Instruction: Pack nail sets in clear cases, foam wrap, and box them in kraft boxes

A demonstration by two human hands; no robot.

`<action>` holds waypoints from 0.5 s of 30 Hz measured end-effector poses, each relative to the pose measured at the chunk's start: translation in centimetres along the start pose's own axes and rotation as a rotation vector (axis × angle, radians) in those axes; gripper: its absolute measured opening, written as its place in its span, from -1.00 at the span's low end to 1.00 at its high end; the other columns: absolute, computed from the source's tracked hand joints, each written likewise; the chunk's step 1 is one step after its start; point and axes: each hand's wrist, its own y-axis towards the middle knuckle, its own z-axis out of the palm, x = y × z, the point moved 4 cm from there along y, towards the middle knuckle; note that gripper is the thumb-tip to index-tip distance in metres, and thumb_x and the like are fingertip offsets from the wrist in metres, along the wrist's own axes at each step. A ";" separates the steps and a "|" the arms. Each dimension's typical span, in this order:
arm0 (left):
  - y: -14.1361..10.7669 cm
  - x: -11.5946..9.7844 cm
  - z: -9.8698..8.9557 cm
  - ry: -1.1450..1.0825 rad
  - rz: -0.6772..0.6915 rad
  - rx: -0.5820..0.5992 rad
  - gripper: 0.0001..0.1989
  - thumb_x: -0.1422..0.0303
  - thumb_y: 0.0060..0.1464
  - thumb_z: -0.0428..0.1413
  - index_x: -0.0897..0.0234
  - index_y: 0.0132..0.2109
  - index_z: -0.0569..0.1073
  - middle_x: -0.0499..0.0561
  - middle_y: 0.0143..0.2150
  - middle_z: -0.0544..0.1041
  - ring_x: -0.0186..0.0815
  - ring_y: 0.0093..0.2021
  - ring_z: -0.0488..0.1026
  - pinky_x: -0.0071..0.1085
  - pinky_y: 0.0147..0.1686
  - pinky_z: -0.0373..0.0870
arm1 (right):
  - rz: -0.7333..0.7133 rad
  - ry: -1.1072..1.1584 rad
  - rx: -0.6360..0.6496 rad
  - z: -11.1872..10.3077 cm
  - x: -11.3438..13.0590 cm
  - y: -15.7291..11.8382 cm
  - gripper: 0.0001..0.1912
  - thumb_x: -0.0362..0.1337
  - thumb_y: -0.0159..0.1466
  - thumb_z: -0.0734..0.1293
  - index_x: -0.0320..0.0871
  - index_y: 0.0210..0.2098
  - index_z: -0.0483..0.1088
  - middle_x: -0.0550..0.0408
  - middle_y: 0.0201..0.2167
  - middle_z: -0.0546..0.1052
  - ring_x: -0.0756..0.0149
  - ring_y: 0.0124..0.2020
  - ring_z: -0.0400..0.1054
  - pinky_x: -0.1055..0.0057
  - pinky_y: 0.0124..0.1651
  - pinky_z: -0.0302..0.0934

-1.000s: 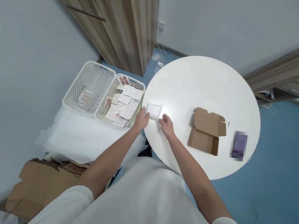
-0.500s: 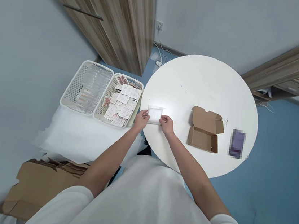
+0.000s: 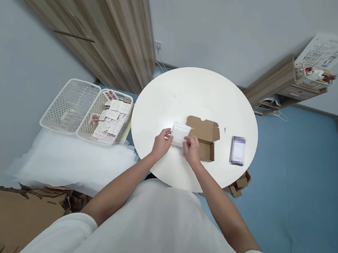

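Observation:
A white wrapped packet (image 3: 180,135) is held between my two hands above the round white table (image 3: 204,90). My left hand (image 3: 162,143) grips its left edge, fingers closed on it. At its right edge, my right hand (image 3: 191,149) pinches the packet with thumb and fingers. Just behind and to the right of the packet lies an open brown cardboard box (image 3: 203,129), its lid folded back. The packet and my right hand cover part of the box's left side.
Farther right on the table is a pixelated phone-like object (image 3: 238,151). Left of the table, a basket of cards (image 3: 83,126) and a basket of clear cases (image 3: 47,117) rest by white sheets (image 3: 75,160). Flat cardboard (image 3: 19,215) lies lower left.
Both hands have carried the packet rightward across the table, from the left edge to beside the open box. The view has shifted to the right, and the pixelated object's screen looks lighter.

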 end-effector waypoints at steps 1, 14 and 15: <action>-0.3 -1.0 1.3 0.012 0.030 0.037 -0.67 0.35 0.05 0.02 0.21 0.00 0.30 0.06 -0.10 0.46 -0.34 -0.21 0.43 -0.40 -0.28 0.42 | -0.027 -0.018 -0.011 -1.6 -0.5 -0.2 -0.80 -0.27 0.16 0.18 -0.13 -0.22 0.32 -0.03 -0.11 0.31 0.34 -0.33 0.30 0.27 -0.17 0.26; -3.2 -3.3 11.3 0.361 0.050 0.307 -0.55 0.41 -0.02 0.04 0.27 0.07 0.23 0.05 -0.14 0.48 -0.23 -0.17 0.42 -0.32 -0.18 0.35 | 0.007 -0.184 0.113 -9.3 -7.4 -2.0 -0.78 -0.36 0.15 0.16 -0.13 -0.21 0.31 0.00 -0.16 0.33 0.36 -0.39 0.29 0.29 -0.21 0.25; -3.5 -3.0 11.4 0.406 0.051 0.317 -0.54 0.41 -0.03 0.04 0.27 0.07 0.22 0.06 -0.14 0.47 -0.21 -0.16 0.42 -0.32 -0.18 0.34 | 0.008 -0.214 0.135 -9.0 -7.6 -2.3 -0.77 -0.38 0.15 0.15 -0.14 -0.20 0.31 0.00 -0.15 0.33 0.35 -0.38 0.29 0.29 -0.21 0.25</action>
